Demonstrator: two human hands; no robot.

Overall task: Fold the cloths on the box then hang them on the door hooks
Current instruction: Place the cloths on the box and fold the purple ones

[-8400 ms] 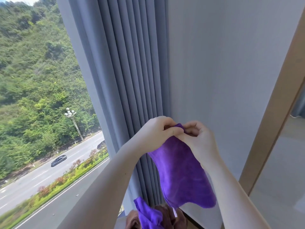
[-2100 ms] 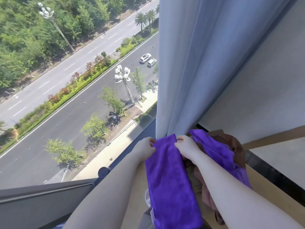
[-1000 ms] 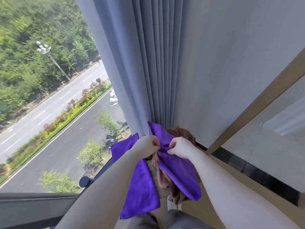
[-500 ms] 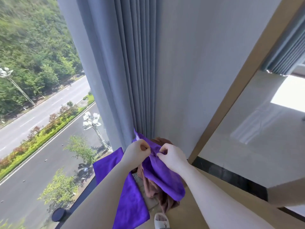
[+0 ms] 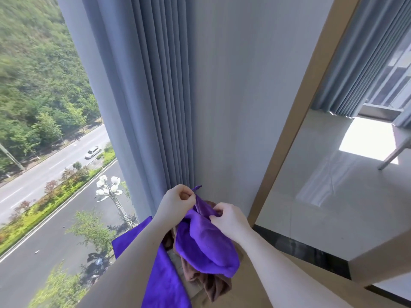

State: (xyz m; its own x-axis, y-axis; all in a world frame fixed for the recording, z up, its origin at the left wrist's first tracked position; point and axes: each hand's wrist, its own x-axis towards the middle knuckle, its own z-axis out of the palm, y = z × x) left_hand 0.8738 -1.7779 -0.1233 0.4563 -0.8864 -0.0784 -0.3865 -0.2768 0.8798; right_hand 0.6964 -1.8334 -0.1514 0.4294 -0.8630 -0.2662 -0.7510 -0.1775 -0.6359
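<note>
Lifted just above a brown cloth (image 5: 206, 283), second purple cloth (image 5: 206, 243) pinched by both hands: left hand (image 5: 178, 202) gripping a top corner, right hand (image 5: 229, 218) bunching the edge beside it. First purple cloth (image 5: 164, 283) already lying folded below the left arm. Likely mid-folding; next, spreading corners apart to open it flat. No door hooks in sight.

Found no readable text, label, brand, number or sign anywhere.
</note>
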